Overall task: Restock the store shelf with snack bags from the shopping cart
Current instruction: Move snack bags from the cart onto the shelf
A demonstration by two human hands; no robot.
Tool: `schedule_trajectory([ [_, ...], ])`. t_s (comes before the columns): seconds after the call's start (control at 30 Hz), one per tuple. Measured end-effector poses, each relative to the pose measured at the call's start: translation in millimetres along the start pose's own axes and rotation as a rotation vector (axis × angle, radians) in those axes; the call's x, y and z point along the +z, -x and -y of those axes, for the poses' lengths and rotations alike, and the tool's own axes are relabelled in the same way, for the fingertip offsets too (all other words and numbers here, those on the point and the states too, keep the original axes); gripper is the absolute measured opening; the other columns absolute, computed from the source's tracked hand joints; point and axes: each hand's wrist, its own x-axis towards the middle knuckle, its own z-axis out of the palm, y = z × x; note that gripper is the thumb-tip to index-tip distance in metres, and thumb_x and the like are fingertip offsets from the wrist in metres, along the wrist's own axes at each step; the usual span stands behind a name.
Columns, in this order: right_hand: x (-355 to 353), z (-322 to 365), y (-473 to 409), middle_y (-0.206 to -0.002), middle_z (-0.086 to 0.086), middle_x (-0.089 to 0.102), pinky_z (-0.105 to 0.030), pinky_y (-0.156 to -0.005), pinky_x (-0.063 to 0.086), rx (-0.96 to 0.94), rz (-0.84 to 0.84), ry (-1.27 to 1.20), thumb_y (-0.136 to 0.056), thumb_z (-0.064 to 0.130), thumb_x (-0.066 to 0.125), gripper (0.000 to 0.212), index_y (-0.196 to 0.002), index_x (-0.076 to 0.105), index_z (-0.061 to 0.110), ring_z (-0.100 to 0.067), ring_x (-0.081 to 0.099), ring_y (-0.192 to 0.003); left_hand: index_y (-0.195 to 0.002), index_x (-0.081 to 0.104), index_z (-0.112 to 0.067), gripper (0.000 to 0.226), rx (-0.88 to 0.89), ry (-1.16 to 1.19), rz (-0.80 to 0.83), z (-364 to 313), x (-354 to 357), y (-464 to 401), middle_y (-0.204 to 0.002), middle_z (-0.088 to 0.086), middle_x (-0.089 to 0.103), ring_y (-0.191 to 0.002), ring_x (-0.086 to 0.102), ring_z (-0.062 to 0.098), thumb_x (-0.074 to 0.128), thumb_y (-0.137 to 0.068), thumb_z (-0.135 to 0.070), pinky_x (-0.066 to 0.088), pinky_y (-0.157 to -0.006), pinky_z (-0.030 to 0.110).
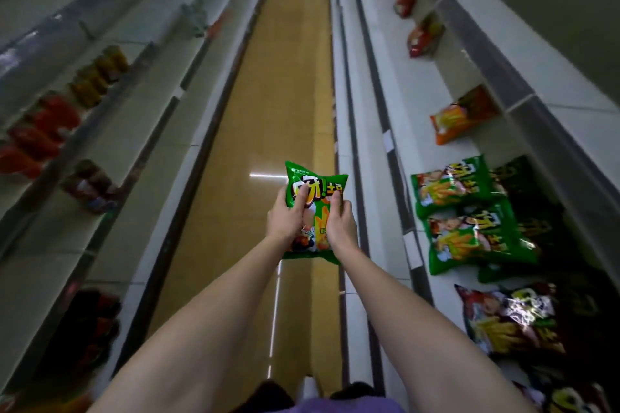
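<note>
Head view: you hold a green snack bag (pixel 315 211) out over the aisle floor (pixel 268 94), level with the right-hand shelf (pixel 379 131) but apart from it. Your left hand (pixel 288 218) grips its left side, thumb curled across the front; your right hand (pixel 340 221) grips its right side, fingers bent over the face. Two matching green bags (pixel 466 211) lie on that shelf, an orange bag (pixel 459 117) farther along, a dark bag (pixel 513 318) nearer you.
</note>
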Motion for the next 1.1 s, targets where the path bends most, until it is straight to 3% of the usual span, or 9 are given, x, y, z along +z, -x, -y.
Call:
schedule_trajectory([
  [0.23,-55.4,16.1,-54.4,-0.126,-0.009,0.062,-0.041,-0.091,0.052,0.144,-0.14,-0.079,-0.097,0.073,0.021,0.051,-0.121,0.046,0.035,-0.028,0.062,-0.102,-0.133,0.053,-0.039,0.061,0.055,-0.027,0.235,-42.1,67.1,-62.0,-0.101,-0.007,0.075,-0.088,0.073,0.015,0.046,-0.087,-0.079,0.058,-0.088,0.041],
  [0.37,-75.3,23.4,-107.3,-0.156,-0.01,0.039,-0.048,-0.108,0.043,0.228,-0.161,-0.239,-0.081,0.091,0.025,0.102,-0.157,0.022,0.023,-0.034,0.047,-0.135,-0.133,0.047,-0.036,0.074,0.069,0.024,0.437,-66.1,103.4,-114.4,-0.108,-0.003,0.074,-0.089,0.074,0.017,0.05,-0.078,-0.086,0.059,-0.086,0.046],
  [0.43,-79.3,30.1,-128.9,-0.158,-0.006,0.036,-0.051,-0.112,0.039,0.232,-0.222,-0.277,-0.073,0.097,0.026,0.105,-0.151,0.037,0.028,-0.03,0.043,-0.138,-0.135,0.037,-0.042,0.085,0.082,-0.007,0.576,-72.9,119.1,-152.6,-0.116,0.002,0.071,-0.095,0.073,0.022,0.05,-0.068,-0.094,0.058,-0.09,0.052],
  [0.53,-81.7,51.0,-150.5,-0.158,-0.003,0.033,-0.046,-0.113,0.032,0.181,-0.407,-0.326,-0.097,0.072,0.022,0.069,-0.144,0.047,0.029,-0.027,0.036,-0.142,-0.139,0.031,-0.036,0.073,0.095,-0.06,0.799,-107.1,121.7,-186.2,-0.124,0.01,0.066,-0.099,0.072,0.026,0.054,-0.084,-0.077,0.058,-0.09,0.05],
  [0.63,-75.8,71.6,-172.6,-0.167,-0.001,0.013,-0.051,-0.119,0.024,0.27,-0.545,-0.363,-0.089,0.08,0.021,0.086,-0.155,0.034,0.027,-0.03,0.021,-0.151,-0.141,0.032,-0.025,0.061,0.139,-0.178,0.996,-139.7,122.9,-224.9,-0.118,0.012,0.067,-0.094,0.073,0.026,0.059,-0.095,-0.055,0.06,-0.086,0.044],
  [0.73,-73.8,81.1,-198.4,-0.165,-0.01,0.021,-0.052,-0.119,0.027,0.374,-0.654,-0.394,-0.09,0.081,0.022,0.096,-0.161,0.011,0.017,-0.035,0.027,-0.149,-0.133,0.033,-0.027,0.044,0.178,-0.232,1.101,-158.6,128.6,-251.3,-0.103,0.004,0.069,-0.084,0.072,0.017,0.059,-0.1,-0.04,0.059,-0.068,0.029],
  [0.87,-77.4,81.0,-215.1,-0.164,-0.008,0.025,-0.062,-0.113,0.033,0.482,-0.628,-0.409,-0.078,0.093,0.019,0.105,-0.16,0.007,0.028,-0.038,0.032,-0.146,-0.142,0.036,-0.021,0.047,0.234,-0.295,1.169,-168.0,148.9,-275.7,-0.111,0.01,0.069,-0.088,0.073,0.022,0.057,-0.102,-0.035,0.061,-0.073,0.037],
  [0.97,-87.5,89.3,-218.1,-0.164,-0.004,0.024,-0.06,-0.111,0.036,0.522,-0.642,-0.366,-0.084,0.088,0.018,0.092,-0.158,0.015,0.033,-0.036,0.031,-0.146,-0.142,0.039,-0.029,0.056,0.298,-0.362,1.207,-176.8,171.7,-292.8,-0.12,0.013,0.065,-0.093,0.073,0.024,0.062,-0.095,-0.048,0.062,-0.077,0.04],
  [1.1,-108.3,81.7,-240.6,-0.163,-0.004,0.026,-0.046,-0.098,0.047,0.525,-0.691,-0.284,-0.087,0.085,0.016,0.088,-0.156,0.023,0.031,-0.036,0.036,-0.142,-0.134,0.04,-0.049,0.078,0.345,-0.485,1.213,-168.4,234.2,-334.2,-0.121,0.013,0.065,-0.099,0.071,0.029,0.062,-0.065,-0.079,0.06,-0.087,0.05],
])
